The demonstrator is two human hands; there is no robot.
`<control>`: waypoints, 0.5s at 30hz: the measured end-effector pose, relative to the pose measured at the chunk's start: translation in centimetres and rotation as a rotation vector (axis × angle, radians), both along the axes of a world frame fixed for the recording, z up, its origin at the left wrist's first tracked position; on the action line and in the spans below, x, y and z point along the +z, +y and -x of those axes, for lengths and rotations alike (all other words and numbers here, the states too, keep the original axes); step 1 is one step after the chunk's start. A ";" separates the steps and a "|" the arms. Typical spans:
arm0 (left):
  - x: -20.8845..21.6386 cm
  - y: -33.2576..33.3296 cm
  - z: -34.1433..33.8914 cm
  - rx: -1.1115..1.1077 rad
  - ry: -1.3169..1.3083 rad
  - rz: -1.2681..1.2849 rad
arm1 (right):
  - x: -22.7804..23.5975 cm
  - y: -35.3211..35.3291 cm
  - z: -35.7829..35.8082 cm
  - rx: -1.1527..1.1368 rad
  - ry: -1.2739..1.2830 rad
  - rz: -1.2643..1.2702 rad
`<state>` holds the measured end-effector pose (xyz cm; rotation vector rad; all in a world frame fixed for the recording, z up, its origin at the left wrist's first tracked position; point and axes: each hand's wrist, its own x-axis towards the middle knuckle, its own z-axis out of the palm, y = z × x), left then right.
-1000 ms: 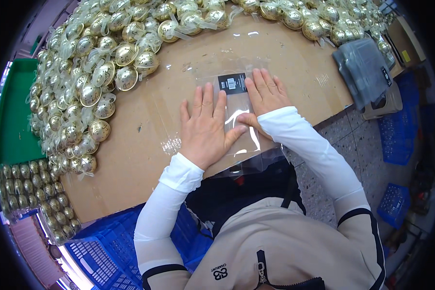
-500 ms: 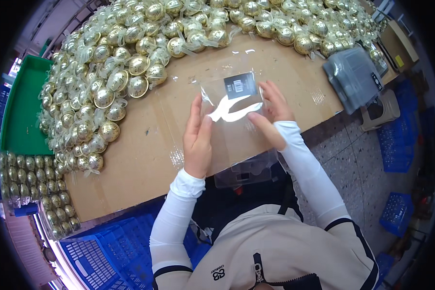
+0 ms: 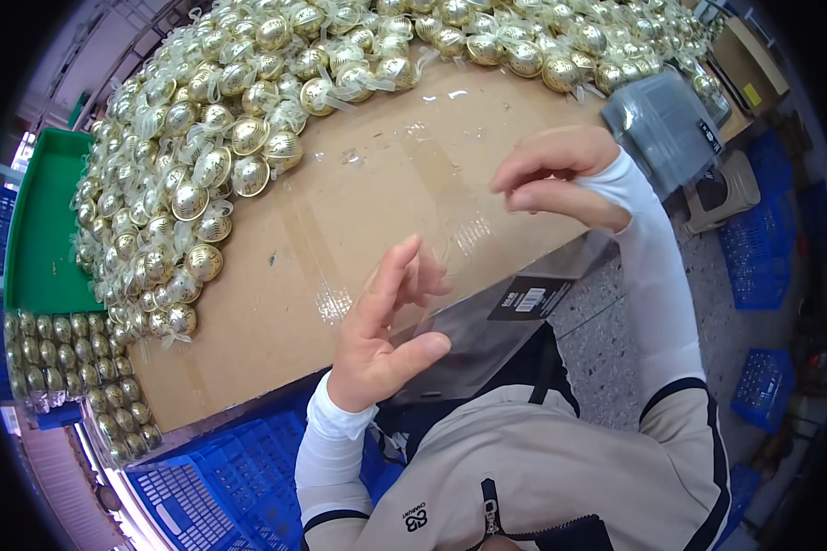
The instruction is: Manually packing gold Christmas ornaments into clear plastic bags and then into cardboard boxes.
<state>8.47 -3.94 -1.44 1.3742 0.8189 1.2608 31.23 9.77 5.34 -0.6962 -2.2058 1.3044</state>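
Note:
My left hand [image 3: 381, 335] is raised at the front of the table, thumb and fingers spread apart, with no firm hold visible. Its fingertips look partly veiled by clear plastic. My right hand [image 3: 565, 174] hovers above the table to the right, palm down. Its fingers curve toward the thumb with a small gap at the tips, and nothing shows between them. Below and between the hands, a clear plastic package with a dark barcode label [image 3: 530, 299] lies tilted past the table's front edge, above my lap. Its transparent outline is hard to trace.
Many gold ball ornaments [image 3: 248, 136] with pale ribbons cover the back and left of the cardboard-topped table [image 3: 368, 193]. A green tray [image 3: 50, 216] and packed rows of gold balls [image 3: 60, 354] sit left. Stacked clear boxes [image 3: 662, 129] stand right; blue crates [image 3: 207, 477] lie below.
Both hands held the clear package over the table. Now the right hand has moved right and away, the left has come nearer, and the label appears lower, past the edge.

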 end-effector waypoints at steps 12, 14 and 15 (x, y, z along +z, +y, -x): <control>-0.2 -1.6 0.3 0.006 -0.167 0.169 | -0.5 0.1 2.1 -0.104 -0.019 -0.326; -1.2 -2.0 0.1 0.059 -0.257 0.157 | -3.1 -0.7 1.3 -0.289 0.223 -0.120; -1.7 -2.3 -0.2 0.089 -0.291 0.173 | -5.0 -1.1 1.0 -0.179 0.416 -0.149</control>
